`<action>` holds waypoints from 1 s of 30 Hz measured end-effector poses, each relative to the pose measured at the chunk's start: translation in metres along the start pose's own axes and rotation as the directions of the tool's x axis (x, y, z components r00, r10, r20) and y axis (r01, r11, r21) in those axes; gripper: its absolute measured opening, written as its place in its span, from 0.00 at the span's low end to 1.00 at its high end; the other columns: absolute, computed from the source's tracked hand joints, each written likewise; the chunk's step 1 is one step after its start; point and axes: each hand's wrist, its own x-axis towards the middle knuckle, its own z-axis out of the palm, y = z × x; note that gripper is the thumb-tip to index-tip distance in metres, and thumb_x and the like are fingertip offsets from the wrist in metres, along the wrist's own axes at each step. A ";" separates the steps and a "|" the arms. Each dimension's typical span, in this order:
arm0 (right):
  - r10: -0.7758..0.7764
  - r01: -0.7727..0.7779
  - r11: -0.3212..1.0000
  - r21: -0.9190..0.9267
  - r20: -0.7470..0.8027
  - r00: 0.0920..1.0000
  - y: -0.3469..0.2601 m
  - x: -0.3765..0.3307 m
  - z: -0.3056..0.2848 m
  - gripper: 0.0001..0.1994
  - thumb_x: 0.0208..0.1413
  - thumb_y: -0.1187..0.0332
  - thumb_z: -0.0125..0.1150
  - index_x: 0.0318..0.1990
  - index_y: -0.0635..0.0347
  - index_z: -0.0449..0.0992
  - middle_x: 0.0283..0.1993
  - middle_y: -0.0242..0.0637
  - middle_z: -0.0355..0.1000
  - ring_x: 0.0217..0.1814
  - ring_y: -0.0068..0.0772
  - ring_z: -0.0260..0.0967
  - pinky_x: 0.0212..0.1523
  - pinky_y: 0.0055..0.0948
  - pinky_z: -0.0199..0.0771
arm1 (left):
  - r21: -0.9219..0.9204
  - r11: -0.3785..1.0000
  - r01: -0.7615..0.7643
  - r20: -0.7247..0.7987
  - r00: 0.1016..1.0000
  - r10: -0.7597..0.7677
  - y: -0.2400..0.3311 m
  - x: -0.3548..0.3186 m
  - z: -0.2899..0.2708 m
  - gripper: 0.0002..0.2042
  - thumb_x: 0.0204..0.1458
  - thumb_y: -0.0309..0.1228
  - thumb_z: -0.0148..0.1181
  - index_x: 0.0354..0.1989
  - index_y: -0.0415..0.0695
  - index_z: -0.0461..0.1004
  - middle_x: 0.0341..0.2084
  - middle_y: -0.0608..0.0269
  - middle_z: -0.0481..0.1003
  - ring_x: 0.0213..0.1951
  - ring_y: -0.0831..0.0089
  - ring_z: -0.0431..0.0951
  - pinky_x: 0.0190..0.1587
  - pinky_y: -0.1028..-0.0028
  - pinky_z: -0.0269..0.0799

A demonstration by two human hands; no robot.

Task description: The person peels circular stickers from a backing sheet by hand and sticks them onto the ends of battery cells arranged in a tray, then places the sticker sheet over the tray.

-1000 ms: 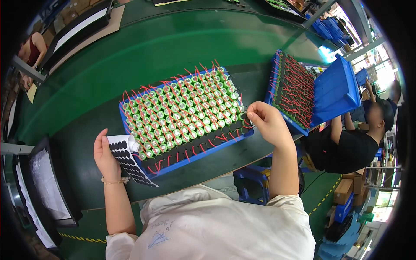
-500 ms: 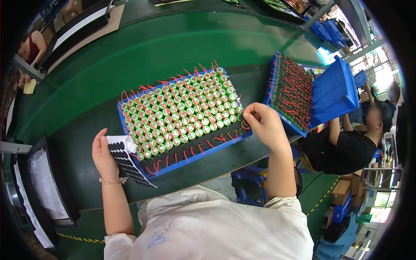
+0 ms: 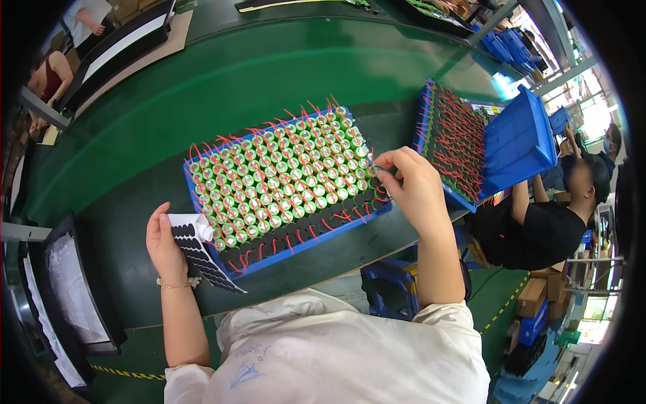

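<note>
Bottom of frame: a white short-sleeved shirt (image 3: 350,350) is filling the near edge. Left of centre: left hand (image 3: 166,247) is grasping a white backing sheet with rows of black round stickers (image 3: 202,257), which is overlapping the lower-left corner of a blue plastic tray (image 3: 306,243). Right of centre: right hand (image 3: 416,192) is bending thumb and forefinger towards each other at the tray's right end; cannot tell whether they are holding anything. Tray is lying mid-frame, carrying red-wired green cylindrical cells (image 3: 282,175); black round pads (image 3: 306,223) are covering its near side. Right: a second blue plastic tray (image 3: 461,200) is resting beside a tilted blue plastic bin (image 3: 521,145); a co-worker in black (image 3: 538,232) is showing beyond. Upper half: a glossy green tabletop (image 3: 269,67) is stretching across
</note>
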 end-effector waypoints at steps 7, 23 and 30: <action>-0.292 0.302 0.948 -0.104 0.102 0.951 -0.014 0.002 0.012 0.13 0.43 0.80 0.59 0.36 0.51 0.80 0.34 0.32 0.71 0.36 0.38 0.68 0.38 0.33 0.70 | -0.008 1.000 -0.016 0.022 1.000 0.016 -0.001 0.002 0.002 0.12 0.63 0.31 0.48 0.49 0.38 0.71 0.30 0.69 0.73 0.31 0.85 0.72 0.36 0.83 0.68; -0.121 0.126 0.985 -0.115 0.047 0.992 -0.019 -0.012 0.008 0.04 0.42 0.73 0.66 0.27 0.54 0.77 0.23 0.33 0.69 0.29 0.38 0.69 0.31 0.35 0.69 | 0.068 0.996 -0.057 0.076 0.996 0.052 0.034 0.044 0.003 0.14 0.62 0.33 0.51 0.50 0.37 0.72 0.33 0.69 0.73 0.34 0.85 0.70 0.39 0.83 0.66; -0.171 0.170 0.974 -0.151 0.008 0.985 -0.022 -0.040 0.014 0.06 0.41 0.74 0.65 0.28 0.56 0.75 0.29 0.34 0.72 0.33 0.39 0.70 0.34 0.34 0.70 | -0.146 0.988 -0.049 0.076 0.995 0.061 0.036 0.090 0.017 0.13 0.61 0.33 0.51 0.48 0.38 0.73 0.37 0.65 0.76 0.38 0.81 0.74 0.42 0.80 0.70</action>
